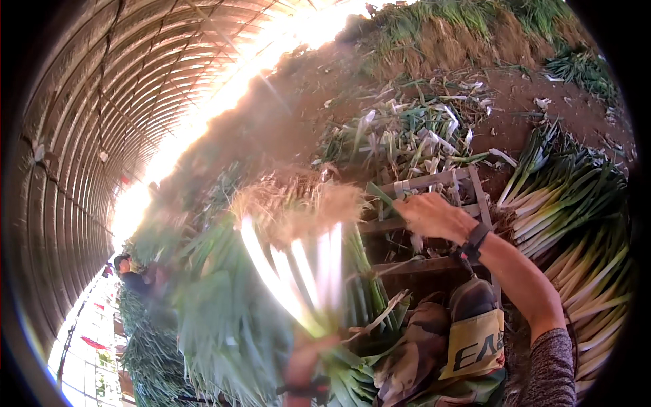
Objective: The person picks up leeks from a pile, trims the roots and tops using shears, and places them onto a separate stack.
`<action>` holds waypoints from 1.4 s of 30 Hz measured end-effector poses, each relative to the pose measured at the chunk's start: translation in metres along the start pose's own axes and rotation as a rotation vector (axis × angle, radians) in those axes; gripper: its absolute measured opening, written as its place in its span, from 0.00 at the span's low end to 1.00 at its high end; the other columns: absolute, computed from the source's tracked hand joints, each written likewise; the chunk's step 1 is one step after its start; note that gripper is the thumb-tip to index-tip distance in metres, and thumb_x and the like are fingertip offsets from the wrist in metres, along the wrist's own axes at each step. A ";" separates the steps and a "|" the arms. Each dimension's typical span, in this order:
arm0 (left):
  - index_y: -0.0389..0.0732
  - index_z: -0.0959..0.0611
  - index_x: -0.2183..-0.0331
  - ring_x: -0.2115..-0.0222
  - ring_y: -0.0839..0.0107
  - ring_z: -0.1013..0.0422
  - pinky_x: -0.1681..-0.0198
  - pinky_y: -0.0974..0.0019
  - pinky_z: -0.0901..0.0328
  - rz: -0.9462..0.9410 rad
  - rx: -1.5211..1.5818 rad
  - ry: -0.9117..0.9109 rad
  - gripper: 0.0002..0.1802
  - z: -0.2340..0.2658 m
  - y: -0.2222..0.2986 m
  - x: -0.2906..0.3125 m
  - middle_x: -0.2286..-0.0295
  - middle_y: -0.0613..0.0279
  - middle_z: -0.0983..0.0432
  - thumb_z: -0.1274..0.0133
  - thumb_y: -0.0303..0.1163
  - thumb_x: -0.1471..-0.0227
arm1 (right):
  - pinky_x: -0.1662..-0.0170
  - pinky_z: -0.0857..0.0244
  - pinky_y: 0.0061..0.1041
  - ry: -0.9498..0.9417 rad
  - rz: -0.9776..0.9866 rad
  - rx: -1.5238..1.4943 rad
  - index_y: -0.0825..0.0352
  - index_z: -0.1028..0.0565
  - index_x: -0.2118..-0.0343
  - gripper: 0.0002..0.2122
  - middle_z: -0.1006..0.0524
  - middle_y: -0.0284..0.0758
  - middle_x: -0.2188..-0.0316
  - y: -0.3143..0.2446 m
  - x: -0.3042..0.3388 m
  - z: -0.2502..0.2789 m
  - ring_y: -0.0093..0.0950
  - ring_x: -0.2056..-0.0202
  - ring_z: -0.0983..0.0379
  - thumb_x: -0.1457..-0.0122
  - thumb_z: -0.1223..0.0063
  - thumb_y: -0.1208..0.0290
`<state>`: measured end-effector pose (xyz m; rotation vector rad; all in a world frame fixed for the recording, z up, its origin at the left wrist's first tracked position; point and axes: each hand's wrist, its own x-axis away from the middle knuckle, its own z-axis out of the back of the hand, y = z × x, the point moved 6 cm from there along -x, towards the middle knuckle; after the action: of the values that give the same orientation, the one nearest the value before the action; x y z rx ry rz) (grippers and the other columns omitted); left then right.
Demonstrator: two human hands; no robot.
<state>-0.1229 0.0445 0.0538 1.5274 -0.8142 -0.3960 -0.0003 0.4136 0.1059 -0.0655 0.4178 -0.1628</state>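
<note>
Left fingers [324,343]: gripping leeks [306,275]; right fingers [405,205]: holding green strip [380,194]

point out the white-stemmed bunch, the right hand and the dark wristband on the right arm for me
White-stemmed bunch [330,271]: head view, on its bright white stems.
Right hand [432,215]: head view, on the back of the hand.
Dark wristband [477,235]: head view, on its strap.
</note>
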 end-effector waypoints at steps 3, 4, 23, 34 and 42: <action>0.35 0.26 0.46 0.60 0.64 0.24 0.56 0.64 0.26 0.096 -0.107 0.101 0.40 0.004 0.000 0.013 0.58 0.58 0.22 0.30 0.19 0.64 | 0.65 0.27 0.41 0.144 -0.072 -0.349 0.68 0.28 0.58 0.12 0.21 0.43 0.73 -0.040 -0.011 0.012 0.48 0.70 0.22 0.43 0.43 0.69; 0.35 0.26 0.46 0.60 0.64 0.24 0.56 0.64 0.26 0.097 -0.114 0.104 0.40 0.004 -0.002 0.014 0.58 0.58 0.22 0.30 0.19 0.64 | 0.65 0.27 0.42 0.231 -0.086 -0.457 0.68 0.27 0.58 0.13 0.21 0.43 0.73 -0.048 -0.015 0.016 0.48 0.70 0.22 0.43 0.42 0.69; 0.38 0.23 0.57 0.62 0.61 0.26 0.59 0.61 0.29 -0.099 -0.316 0.075 0.29 0.013 0.065 0.033 0.61 0.53 0.26 0.32 0.31 0.65 | 0.59 0.26 0.41 -0.423 -0.024 -0.469 0.62 0.34 0.40 0.26 0.20 0.47 0.67 -0.105 -0.002 0.012 0.44 0.65 0.21 0.43 0.45 0.69; 0.43 0.26 0.65 0.61 0.57 0.29 0.61 0.61 0.28 -0.429 -0.127 -0.093 0.28 -0.039 0.164 0.079 0.61 0.53 0.31 0.32 0.41 0.69 | 0.60 0.26 0.42 -0.265 0.484 -0.746 0.66 0.22 0.58 0.12 0.20 0.45 0.68 -0.251 0.030 -0.049 0.45 0.65 0.22 0.45 0.46 0.72; 0.42 0.28 0.66 0.67 0.59 0.31 0.69 0.63 0.30 -0.742 -0.149 -0.204 0.26 -0.047 0.232 0.087 0.60 0.51 0.32 0.36 0.45 0.65 | 0.62 0.25 0.39 -0.046 0.563 -0.698 0.64 0.22 0.64 0.08 0.21 0.41 0.70 -0.231 0.027 -0.022 0.42 0.65 0.21 0.48 0.45 0.75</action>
<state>-0.0904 0.0295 0.3040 1.6257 -0.3281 -1.1443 -0.0178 0.1811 0.0973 -0.6289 0.4169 0.5457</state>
